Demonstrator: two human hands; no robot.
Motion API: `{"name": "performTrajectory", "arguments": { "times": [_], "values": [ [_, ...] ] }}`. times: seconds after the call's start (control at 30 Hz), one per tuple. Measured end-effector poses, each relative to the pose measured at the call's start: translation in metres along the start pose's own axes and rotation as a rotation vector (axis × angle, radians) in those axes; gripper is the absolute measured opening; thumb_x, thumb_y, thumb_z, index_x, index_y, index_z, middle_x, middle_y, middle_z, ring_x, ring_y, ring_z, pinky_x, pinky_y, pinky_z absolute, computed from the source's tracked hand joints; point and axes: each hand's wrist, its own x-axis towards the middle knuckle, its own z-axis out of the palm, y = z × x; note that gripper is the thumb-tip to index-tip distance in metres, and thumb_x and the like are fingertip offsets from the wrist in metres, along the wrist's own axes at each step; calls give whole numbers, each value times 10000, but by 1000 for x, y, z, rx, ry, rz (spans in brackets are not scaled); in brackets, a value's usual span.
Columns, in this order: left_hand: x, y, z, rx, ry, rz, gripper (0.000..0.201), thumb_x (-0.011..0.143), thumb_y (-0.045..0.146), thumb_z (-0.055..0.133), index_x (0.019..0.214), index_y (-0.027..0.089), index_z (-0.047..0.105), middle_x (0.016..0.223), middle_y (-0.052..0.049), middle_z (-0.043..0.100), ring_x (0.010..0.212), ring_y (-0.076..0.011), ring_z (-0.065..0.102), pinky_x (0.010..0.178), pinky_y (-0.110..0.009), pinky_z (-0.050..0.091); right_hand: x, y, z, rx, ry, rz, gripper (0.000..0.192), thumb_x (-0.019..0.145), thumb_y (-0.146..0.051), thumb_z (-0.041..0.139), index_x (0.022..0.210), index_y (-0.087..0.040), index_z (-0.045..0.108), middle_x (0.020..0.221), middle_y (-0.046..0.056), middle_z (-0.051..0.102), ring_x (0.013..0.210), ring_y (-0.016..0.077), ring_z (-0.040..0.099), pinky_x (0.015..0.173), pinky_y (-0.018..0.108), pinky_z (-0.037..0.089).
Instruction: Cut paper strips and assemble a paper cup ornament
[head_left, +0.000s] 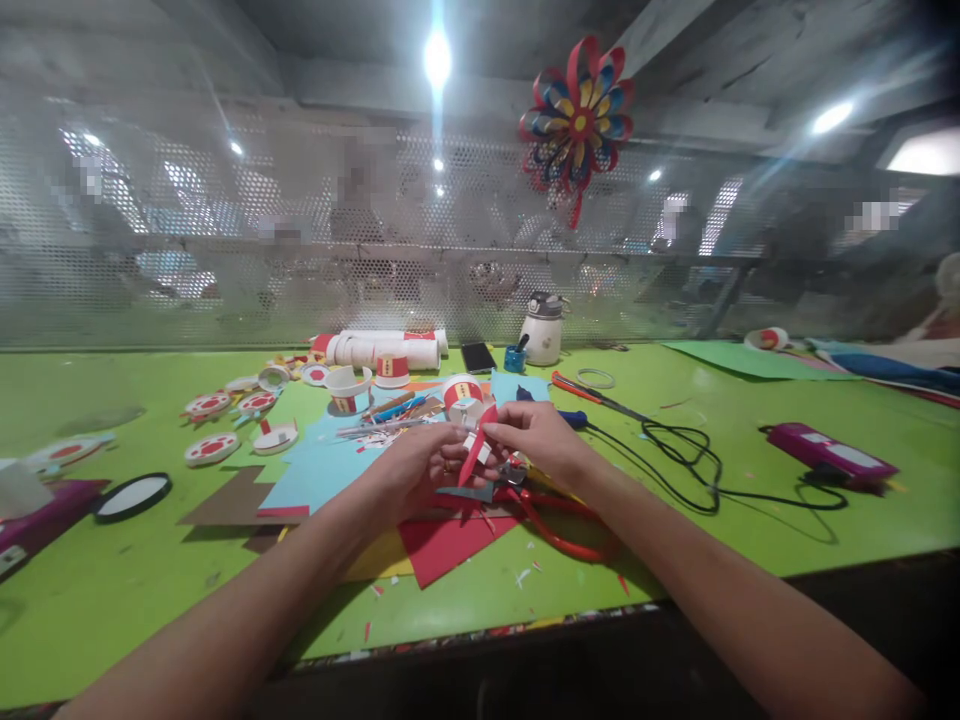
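Both the left hand (420,465) and right hand (536,435) pinch a red paper strip (477,452) over the littered green table (750,420); a perforated metal screen (225,250) stands behind.

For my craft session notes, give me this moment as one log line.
left hand: pinching red paper strip | right hand: pinching same strip | under hands: red-handled scissors, red paper sheet | surface: green table

No writing, brand, number or sign can be read anywhere here. The white label on the magenta case (829,452) at three o'clock is too blurred to make out, and the red marks on the white paper discs (212,448) at nine o'clock are plain shapes, not letters.
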Motion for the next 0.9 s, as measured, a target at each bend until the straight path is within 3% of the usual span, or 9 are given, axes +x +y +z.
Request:
{"name": "performTrajectory", "arguments": {
  "times": [0.13, 0.5, 0.8, 0.9],
  "values": [
    [1, -1, 1, 82, 43, -57, 160, 739, 236, 686, 826, 137, 596, 796, -117, 713, 667, -182, 687, 640, -290, 539, 0, 1, 0, -8, 7, -5, 145, 714, -273, 645, 645, -150, 608, 546, -25, 581, 493, 93, 522, 515, 239, 414],
    [2, -3, 0, 46, 57, -77, 261, 653, 201, 757, 764, 160, 525, 747, -95, 710, 696, -232, 701, 677, -380, 562, 0, 1, 2, 20, 47, -11, 110, 677, -239, 670, 631, -150, 625, 559, -32, 578, 514, 91, 515, 530, 232, 417],
    [4, -4, -4, 55, 51, 9, 244, 678, 199, 748, 834, 136, 572, 815, -114, 715, 791, -214, 699, 743, -313, 542, 4, 7, 0, 145, 27, 52, 315, 713, -459, 654, 679, -154, 583, 572, -22, 582, 512, 93, 529, 532, 237, 435],
    [4, -3, -3, 39, 55, 54, 243, 677, 197, 746, 828, 135, 566, 785, -105, 710, 782, -209, 697, 734, -304, 539, 4, 7, 2, 154, 7, 55, 315, 684, -451, 684, 689, -149, 595, 591, -14, 594, 540, 104, 539, 560, 250, 446]
  ]
}}
